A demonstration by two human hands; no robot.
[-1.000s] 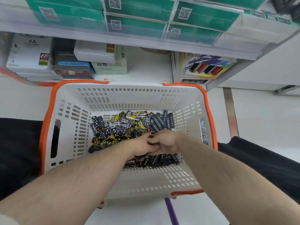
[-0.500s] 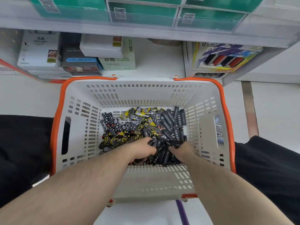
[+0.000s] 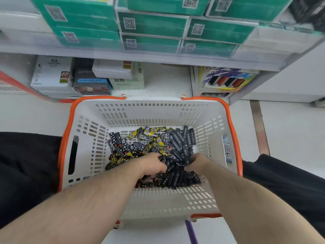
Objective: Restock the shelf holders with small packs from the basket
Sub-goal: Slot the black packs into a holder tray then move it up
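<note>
A white basket with an orange rim [image 3: 66, 138] stands on the floor in front of me. Its bottom holds several small packs: dark grey ones [image 3: 184, 140] at the right, yellow-and-black ones [image 3: 149, 132] in the middle, black starred ones [image 3: 117, 141] at the left. Both my hands are down in the pile near the front. My left hand [image 3: 153, 165] has its fingers curled around dark grey packs. My right hand [image 3: 197, 163] grips a bunch of dark grey packs too. Fingertips of both are buried among the packs.
A low shelf behind the basket carries white and dark boxes [image 3: 52, 74] and a colourful box [image 3: 226, 79]. Green cartons [image 3: 151, 23] fill the shelf above. My black-clad legs [image 3: 26, 164] flank the basket. A purple strip [image 3: 190, 231] lies on the white floor.
My hands, touching together a second ago, have drawn apart in the pile, the right one moving rightward. The view has tilted up, showing more of the green cartons.
</note>
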